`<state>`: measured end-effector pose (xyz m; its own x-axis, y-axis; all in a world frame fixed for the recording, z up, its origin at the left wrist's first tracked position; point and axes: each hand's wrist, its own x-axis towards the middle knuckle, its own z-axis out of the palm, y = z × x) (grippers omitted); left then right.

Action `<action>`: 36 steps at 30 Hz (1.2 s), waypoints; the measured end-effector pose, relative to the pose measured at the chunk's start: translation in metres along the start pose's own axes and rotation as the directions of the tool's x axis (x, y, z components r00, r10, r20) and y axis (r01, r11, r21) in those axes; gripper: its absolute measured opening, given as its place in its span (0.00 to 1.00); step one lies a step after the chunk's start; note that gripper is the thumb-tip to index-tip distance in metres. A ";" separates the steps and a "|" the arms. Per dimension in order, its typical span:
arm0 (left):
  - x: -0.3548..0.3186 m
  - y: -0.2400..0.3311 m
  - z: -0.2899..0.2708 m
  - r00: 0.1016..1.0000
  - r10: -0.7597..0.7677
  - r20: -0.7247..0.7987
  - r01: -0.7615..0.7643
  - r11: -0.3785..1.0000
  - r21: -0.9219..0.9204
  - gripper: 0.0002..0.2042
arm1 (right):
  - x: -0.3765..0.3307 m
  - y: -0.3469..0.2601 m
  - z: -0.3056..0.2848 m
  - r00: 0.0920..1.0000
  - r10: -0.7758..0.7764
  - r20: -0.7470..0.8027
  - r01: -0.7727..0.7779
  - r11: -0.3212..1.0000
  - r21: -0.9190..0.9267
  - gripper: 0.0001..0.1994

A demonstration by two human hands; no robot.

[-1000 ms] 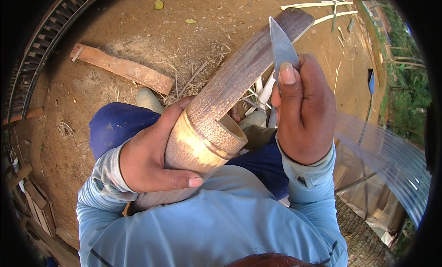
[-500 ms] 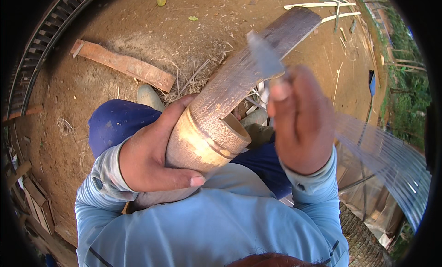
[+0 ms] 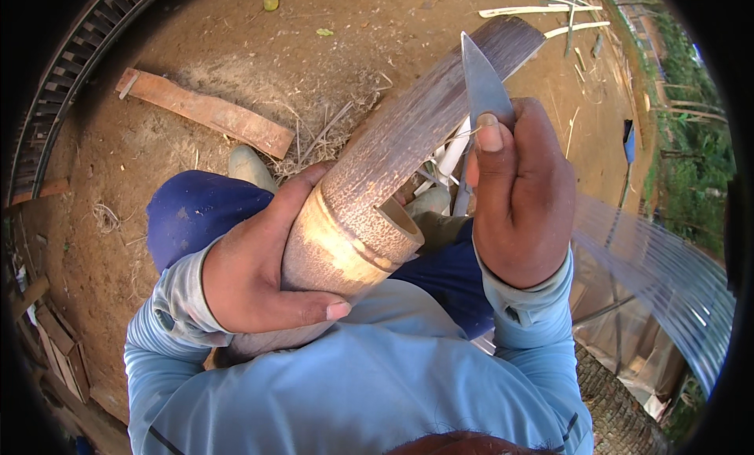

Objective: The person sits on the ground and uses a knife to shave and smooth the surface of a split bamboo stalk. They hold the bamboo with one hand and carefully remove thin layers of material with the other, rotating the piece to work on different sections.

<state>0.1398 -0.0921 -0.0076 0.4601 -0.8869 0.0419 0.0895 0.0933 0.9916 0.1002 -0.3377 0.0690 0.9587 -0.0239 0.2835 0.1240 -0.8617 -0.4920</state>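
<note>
Over on the left, a reddish wooden plank (image 3: 206, 113) lies flat on the bare dirt ground (image 3: 330, 70), well apart from the work. Now the left hand (image 3: 263, 270): it's wrapped around the thick cut end of the bamboo section (image 3: 377, 196), thumb laid across the pale underside, pinning it against the person's chest so, I'd judge, the piece can't roll or slide. The bamboo slants up and away over the blue trousers (image 3: 192, 211), its dark far end toward the top edge of the view. To the right, the right hand (image 3: 522, 200) is clenched on a knife (image 3: 483, 82), thumb pressed up behind the blade, point raised just beside the bamboo's right flank. Pale split strips (image 3: 542, 11) lie scattered on the dirt beyond.
</note>
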 end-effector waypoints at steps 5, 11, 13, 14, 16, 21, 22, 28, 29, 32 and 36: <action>-0.001 -0.001 0.001 0.998 0.058 -0.029 -0.056 0.997 0.045 0.52 | -0.001 -0.001 -0.003 0.998 0.039 0.050 -0.041 0.998 0.038 0.10; -0.002 -0.006 0.002 1.000 -0.020 -0.019 0.019 0.998 -0.056 0.58 | -0.008 0.002 0.000 0.991 0.052 0.119 -0.065 0.992 0.107 0.10; -0.001 -0.007 0.003 0.999 0.021 -0.032 -0.022 0.999 -0.030 0.54 | -0.008 0.000 -0.001 0.988 0.065 0.140 -0.084 0.987 0.137 0.11; -0.001 -0.007 0.003 0.998 0.043 -0.039 -0.044 0.999 -0.017 0.52 | -0.008 0.000 -0.002 0.987 0.068 0.147 -0.088 0.987 0.134 0.11; -0.001 -0.005 0.003 0.999 0.033 -0.037 -0.033 0.999 0.005 0.52 | -0.010 0.001 -0.002 0.984 0.072 0.161 -0.093 0.987 0.128 0.10; -0.002 -0.004 0.003 0.999 -0.007 -0.035 0.007 1.000 -0.005 0.54 | -0.017 0.002 -0.001 0.973 0.084 0.216 -0.117 0.982 0.150 0.10; -0.003 -0.004 0.004 0.999 -0.038 -0.039 0.036 0.999 -0.036 0.56 | -0.018 0.002 -0.001 0.972 0.078 0.222 -0.114 0.981 0.155 0.10; -0.005 -0.006 0.001 0.998 -0.053 -0.028 0.053 0.998 -0.027 0.58 | -0.023 0.005 -0.001 0.963 0.042 0.265 -0.087 0.983 0.159 0.10; -0.005 -0.006 0.001 0.998 -0.056 -0.029 0.055 0.998 -0.035 0.57 | -0.023 0.006 -0.001 0.961 0.044 0.273 -0.090 0.983 0.160 0.10; -0.004 -0.009 0.002 1.000 -0.003 -0.028 0.002 0.999 -0.052 0.57 | -0.023 0.005 -0.004 0.956 0.073 0.285 -0.125 0.978 0.168 0.10; -0.005 -0.012 0.004 0.999 0.037 -0.024 -0.038 0.998 -0.051 0.56 | -0.011 0.003 -0.003 0.966 0.191 0.173 -0.224 0.954 0.199 0.11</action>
<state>0.1334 -0.0904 -0.0190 0.4844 -0.8716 0.0753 0.1173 0.1500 0.9817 0.0894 -0.3420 0.0669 0.9943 -0.1002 0.0374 -0.0460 -0.7161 -0.6965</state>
